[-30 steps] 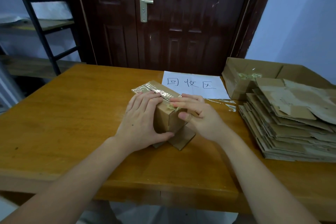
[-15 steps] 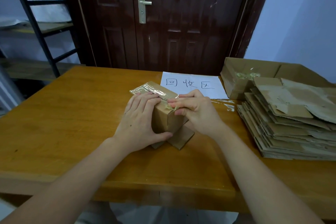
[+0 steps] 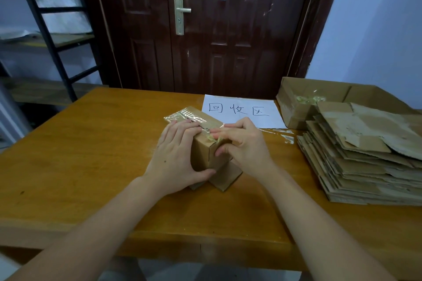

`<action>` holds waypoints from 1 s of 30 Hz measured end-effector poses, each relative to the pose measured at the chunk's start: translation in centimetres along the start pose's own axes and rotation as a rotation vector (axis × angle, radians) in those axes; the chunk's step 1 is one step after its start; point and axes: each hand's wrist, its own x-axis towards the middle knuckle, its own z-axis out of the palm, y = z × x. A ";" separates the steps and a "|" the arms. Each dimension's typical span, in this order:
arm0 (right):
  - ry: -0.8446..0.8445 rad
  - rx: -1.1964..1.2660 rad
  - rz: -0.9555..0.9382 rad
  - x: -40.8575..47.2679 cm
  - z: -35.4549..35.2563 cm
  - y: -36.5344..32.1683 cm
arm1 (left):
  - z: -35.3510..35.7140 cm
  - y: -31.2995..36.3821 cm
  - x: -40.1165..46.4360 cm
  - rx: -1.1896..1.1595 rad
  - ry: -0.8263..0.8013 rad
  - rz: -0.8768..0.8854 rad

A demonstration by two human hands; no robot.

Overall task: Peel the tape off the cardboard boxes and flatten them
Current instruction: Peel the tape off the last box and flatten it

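A small brown cardboard box point(image 3: 204, 155) stands in the middle of the wooden table point(image 3: 91, 166), its bottom flaps splayed on the tabletop. Clear tape point(image 3: 182, 115) runs along its top and sticks out past the far end. My left hand point(image 3: 175, 157) grips the box from the left, fingers over the top and thumb under the near face. My right hand point(image 3: 242, 146) is at the box's right top corner, fingertips pinching crumpled yellowish tape point(image 3: 213, 138) there.
A stack of flattened cardboard point(image 3: 365, 162) lies at the right. Behind it stands an open carton point(image 3: 294, 107) holding balled-up tape. A white paper sign point(image 3: 242, 110) and a loose clear tape strip point(image 3: 283, 134) lie behind the box. A dark door and a black shelf frame stand beyond the table.
My right hand's fingers have curled tighter at the box's top corner and its thumb has moved in against the side. The left hand and box have stayed put.
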 end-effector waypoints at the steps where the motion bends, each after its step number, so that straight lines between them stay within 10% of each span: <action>1: 0.018 -0.003 -0.018 0.0 0.1 0.0 | 0.0 -0.1 0.0 -0.003 0.002 0.006; 30: -0.178 0.014 0.066 -1.4 -0.1 -3.6 | -1.2 -2.3 -0.5 -0.236 -0.092 0.066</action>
